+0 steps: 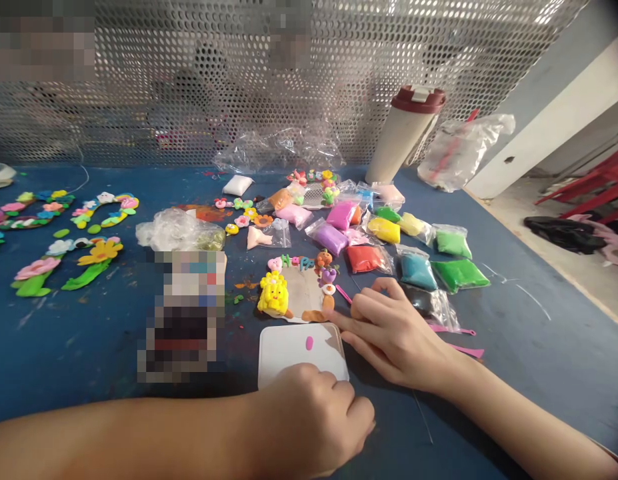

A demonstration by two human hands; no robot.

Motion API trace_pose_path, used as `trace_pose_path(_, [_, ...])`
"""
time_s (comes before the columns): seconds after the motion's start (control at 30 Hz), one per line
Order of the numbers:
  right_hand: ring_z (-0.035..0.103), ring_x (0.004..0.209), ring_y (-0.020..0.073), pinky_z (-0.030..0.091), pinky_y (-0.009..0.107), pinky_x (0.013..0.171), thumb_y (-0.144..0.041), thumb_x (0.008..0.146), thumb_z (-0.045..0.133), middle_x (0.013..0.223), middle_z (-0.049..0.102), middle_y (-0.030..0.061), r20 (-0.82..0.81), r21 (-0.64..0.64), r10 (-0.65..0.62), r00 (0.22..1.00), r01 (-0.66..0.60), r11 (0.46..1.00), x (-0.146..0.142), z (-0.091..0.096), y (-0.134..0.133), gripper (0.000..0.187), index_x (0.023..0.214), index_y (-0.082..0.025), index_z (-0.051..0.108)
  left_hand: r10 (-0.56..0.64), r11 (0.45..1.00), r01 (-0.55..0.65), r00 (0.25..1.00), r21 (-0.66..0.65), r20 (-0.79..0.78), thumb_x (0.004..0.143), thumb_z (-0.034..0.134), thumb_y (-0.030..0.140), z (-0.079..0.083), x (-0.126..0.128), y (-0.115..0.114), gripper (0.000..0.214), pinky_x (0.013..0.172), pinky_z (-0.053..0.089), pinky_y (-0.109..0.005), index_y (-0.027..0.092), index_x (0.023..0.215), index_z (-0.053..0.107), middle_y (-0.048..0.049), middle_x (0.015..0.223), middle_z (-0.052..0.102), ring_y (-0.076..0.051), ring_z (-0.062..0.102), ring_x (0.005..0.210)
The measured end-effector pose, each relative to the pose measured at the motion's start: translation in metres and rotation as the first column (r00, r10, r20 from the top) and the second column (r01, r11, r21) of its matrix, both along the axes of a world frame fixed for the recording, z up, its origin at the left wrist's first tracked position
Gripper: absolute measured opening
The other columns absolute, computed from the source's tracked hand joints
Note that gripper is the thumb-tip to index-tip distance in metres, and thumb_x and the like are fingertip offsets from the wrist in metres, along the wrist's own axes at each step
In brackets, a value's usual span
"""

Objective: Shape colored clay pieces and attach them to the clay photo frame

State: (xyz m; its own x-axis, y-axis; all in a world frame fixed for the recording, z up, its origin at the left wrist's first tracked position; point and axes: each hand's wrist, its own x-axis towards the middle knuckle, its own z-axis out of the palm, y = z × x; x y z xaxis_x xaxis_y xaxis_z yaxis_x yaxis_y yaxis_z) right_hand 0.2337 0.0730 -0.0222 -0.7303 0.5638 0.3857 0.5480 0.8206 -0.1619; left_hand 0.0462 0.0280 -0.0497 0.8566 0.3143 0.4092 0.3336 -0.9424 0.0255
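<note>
My left hand (pixel 313 417) lies curled at the lower edge of a white plastic modelling board (pixel 299 350), with nothing visible in its fingers. A small pink clay piece (pixel 309 343) sits on the board. My right hand (pixel 393 333) is just above the board's right corner, its fingers reaching left towards a tan clay piece (pixel 316 315). A pink plastic strip (pixel 343 293) runs beneath those fingers. Beyond them stands a clay scene on a pale card (pixel 301 293), with a yellow clay figure (pixel 274 295).
Bagged coloured clay (pixel 416 270) lies in several packs to the right, and clay flowers (pixel 101 257) lie at the left of the blue table (pixel 63 333). A blurred object (pixel 186 313) stands nearby. A perforated metal screen (pixel 289 80) and a bottle (pixel 401 133) stand at the back.
</note>
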Motion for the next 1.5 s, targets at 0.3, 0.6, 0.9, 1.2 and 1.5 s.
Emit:
trace_pose_path(0.3, [0.041, 0.067, 0.0160, 0.029, 0.034, 0.071, -0.024, 0.099, 0.038, 0.074, 0.053, 0.0026, 0.040, -0.060, -0.012, 0.999, 0.014, 0.998, -0.010, -0.006, 0.004, 0.033, 0.113, -0.013, 0.066, 0.002, 1.000, -0.002, 1.000, -0.009, 0.000, 0.091, 0.048, 0.024, -0.002, -0.001, -0.001, 0.024, 0.036, 0.030, -0.031, 0.020, 0.067, 0.049, 0.0036, 0.052, 0.052, -0.014, 0.048, 0.040])
trace_pose_path(0.6, [0.044, 0.071, 0.0161, 0.030, 0.035, 0.074, -0.028, 0.099, 0.039, 0.077, 0.049, 0.0014, 0.076, -0.141, 0.020, 0.997, -0.009, 0.990, -0.010, 0.002, 0.010, 0.034, 0.124, -0.024, 0.063, -0.002, 1.000, 0.002, 1.000, 0.002, -0.014, 0.090, 0.049, 0.025, 0.002, -0.001, -0.001, 0.022, 0.035, 0.032, -0.028, 0.019, 0.070, 0.050, 0.0029, 0.054, 0.056, -0.014, 0.053, 0.040])
trace_pose_path(0.9, [0.050, 0.078, 0.0202, 0.040, 0.038, 0.075, -0.029, 0.098, 0.040, 0.082, 0.054, 0.0061, -0.107, -0.244, -0.089, 0.990, 0.061, 0.968, -0.015, 0.003, 0.013, 0.036, 0.124, -0.021, 0.063, -0.007, 1.000, 0.007, 1.000, -0.016, 0.000, 0.091, 0.048, 0.027, 0.018, -0.009, -0.006, 0.022, 0.033, 0.033, -0.030, 0.017, 0.072, 0.054, 0.0025, 0.056, 0.058, -0.015, 0.053, 0.040])
trace_pose_path(1.2, [0.061, 0.103, 0.0178, 0.051, 0.031, 0.079, -0.024, 0.095, 0.045, 0.114, 0.067, 0.0072, -0.361, -0.837, -0.338, 0.869, -0.142, 0.528, -0.016, 0.023, 0.004, 0.018, 0.110, -0.020, 0.056, 0.295, 0.952, -0.292, 0.955, 0.091, -0.023, 0.101, 0.029, 0.023, 0.031, -0.070, 0.010, 0.036, 0.040, 0.038, -0.030, 0.007, 0.112, 0.060, 0.0004, 0.060, 0.065, -0.016, 0.062, 0.045])
trace_pose_path(1.5, [0.061, 0.108, 0.0187, 0.045, 0.039, 0.098, -0.032, 0.098, 0.043, 0.112, 0.067, 0.0061, -0.351, -0.881, -0.364, 0.863, -0.173, 0.441, -0.021, 0.006, 0.008, 0.018, 0.104, -0.022, 0.056, 0.364, 0.931, -0.364, 0.931, 0.039, 0.007, 0.103, 0.024, 0.031, 0.019, -0.070, 0.021, 0.045, 0.040, 0.038, -0.029, 0.010, 0.115, 0.063, 0.0014, 0.059, 0.065, -0.015, 0.063, 0.045])
